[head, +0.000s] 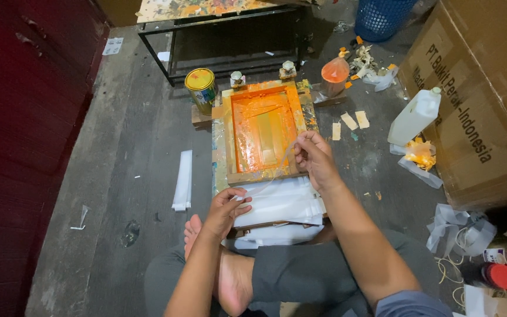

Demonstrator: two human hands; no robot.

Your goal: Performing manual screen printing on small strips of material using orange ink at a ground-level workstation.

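I sit cross-legged on the floor before a wooden screen-printing frame (263, 174) smeared with orange ink. My right hand (314, 157) pinches the far end of a thin clear plastic sheet (277, 172) over the frame's near right corner. My left hand (226, 208) holds the near end of that sheet above a stack of white plastic bags (283, 205) lying by my legs. The sheet is stretched between both hands.
A yellow-lidded ink can (201, 88) stands left of the frame, an orange-stained cup (335, 76) to its right. A white jug (415, 116) and large cardboard boxes (488, 100) are at right. A bag pile (183, 179) lies left; a metal table frame (230, 41) stands behind.
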